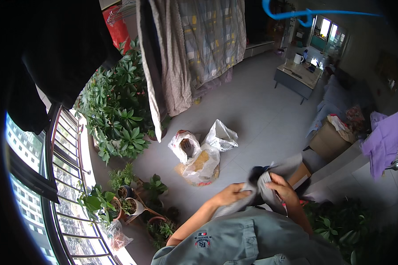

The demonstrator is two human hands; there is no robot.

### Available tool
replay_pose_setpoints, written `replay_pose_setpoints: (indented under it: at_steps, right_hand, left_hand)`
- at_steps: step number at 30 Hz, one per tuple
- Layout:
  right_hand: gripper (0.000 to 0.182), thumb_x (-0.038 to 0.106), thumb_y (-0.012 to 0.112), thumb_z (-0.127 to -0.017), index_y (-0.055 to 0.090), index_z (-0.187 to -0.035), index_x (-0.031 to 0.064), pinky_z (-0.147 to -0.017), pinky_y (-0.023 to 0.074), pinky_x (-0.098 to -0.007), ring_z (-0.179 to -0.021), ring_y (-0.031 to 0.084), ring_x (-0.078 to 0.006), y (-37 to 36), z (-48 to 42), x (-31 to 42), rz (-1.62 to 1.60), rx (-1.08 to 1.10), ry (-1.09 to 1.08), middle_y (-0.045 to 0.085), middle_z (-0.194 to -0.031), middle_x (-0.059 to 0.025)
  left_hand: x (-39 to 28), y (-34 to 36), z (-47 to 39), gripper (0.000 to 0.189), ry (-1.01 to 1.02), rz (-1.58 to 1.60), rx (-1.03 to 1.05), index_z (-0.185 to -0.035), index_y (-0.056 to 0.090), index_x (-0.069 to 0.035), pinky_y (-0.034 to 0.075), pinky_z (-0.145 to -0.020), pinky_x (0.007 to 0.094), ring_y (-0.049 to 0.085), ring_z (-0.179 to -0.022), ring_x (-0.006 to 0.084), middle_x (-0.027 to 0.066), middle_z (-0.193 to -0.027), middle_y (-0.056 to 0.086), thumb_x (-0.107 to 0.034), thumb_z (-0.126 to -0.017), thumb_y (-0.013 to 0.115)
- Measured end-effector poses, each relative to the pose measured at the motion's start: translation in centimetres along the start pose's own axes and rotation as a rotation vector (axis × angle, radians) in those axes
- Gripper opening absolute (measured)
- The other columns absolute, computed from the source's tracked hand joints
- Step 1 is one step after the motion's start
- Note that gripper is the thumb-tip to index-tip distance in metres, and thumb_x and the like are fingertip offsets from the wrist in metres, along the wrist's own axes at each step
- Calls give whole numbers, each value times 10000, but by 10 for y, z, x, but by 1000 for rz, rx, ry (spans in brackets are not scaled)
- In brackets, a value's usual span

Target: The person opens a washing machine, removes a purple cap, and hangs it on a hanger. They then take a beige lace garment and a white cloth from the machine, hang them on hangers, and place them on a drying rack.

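Note:
Both hands grip a light grey cloth garment [263, 188] in front of my chest, with a dark part bunched near its top. My left hand [230, 195] pinches the cloth from the left. On the other side my right hand [282, 187] has its fingers closed on a fold. One end of the cloth is blurred by motion and sticks out to the upper right. What kind of garment it is cannot be told.
Open plastic bags [200, 165] stand on the grey tiled floor ahead. Potted plants [132, 205] and a barred window [76, 198] line the left. Curtain-like cloths [205, 43] hang ahead. A purple cloth [384, 139] drapes near a door handle [396, 162] at right. A low table [297, 76] stands farther off.

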State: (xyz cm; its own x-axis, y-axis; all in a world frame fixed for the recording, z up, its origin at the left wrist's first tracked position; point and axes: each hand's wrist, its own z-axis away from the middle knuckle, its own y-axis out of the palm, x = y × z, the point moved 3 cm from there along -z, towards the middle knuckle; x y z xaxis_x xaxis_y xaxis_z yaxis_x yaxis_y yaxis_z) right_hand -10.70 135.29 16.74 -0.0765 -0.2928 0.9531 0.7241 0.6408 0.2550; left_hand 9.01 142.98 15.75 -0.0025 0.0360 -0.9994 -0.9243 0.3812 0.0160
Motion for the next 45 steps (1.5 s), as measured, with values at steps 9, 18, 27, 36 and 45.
replay_pose_setpoints:
  at_steps: [9,18,27,36,45]
  right_hand:
    - [361,41,736,-684,517,-969,3,-716,441,-223,-799,539,-73,81,-1,118,70,49,-242,583,-879,-17]
    - [153,202,580,-837,577,-753,75,-553,490,-358,-556,577,-227,179,83,205,-39,565,-1274,603,-696,-111]
    - [270,295,636,-798,568,-872,45,-679,473,-358,-731,571,-283,150,95,187,205,499,-997,590,-849,-140]
    - [288,-67,664,-519,544,-770,6,-537,427,-339,-624,534,-252,123,17,187,1016,-213,-1079,556,-709,-91]
    - [235,-14,690,-584,590,-795,16,-546,432,-333,-626,547,-268,92,-8,167,1073,-381,-924,558,-694,-103]
  left_hand:
    - [-142,-2,44,325,622,-585,225,-1040,560,-53,451,-589,385,591,-650,265,103,-712,587,-258,-806,656]
    - [-230,-17,122,322,865,-664,-88,-984,591,-7,479,-642,340,602,-705,262,120,-822,588,-216,-764,701]
    - [-240,18,110,326,850,-825,-169,-975,588,6,477,-637,341,592,-690,269,129,-845,577,-224,-770,695]
    - [-244,3,77,329,546,-1095,-97,-931,582,34,487,-623,364,568,-657,297,133,-785,558,-256,-793,650]
    - [-186,-142,58,227,430,-698,-1314,-956,617,-20,389,-889,377,548,-965,321,148,-923,626,-132,-764,663]
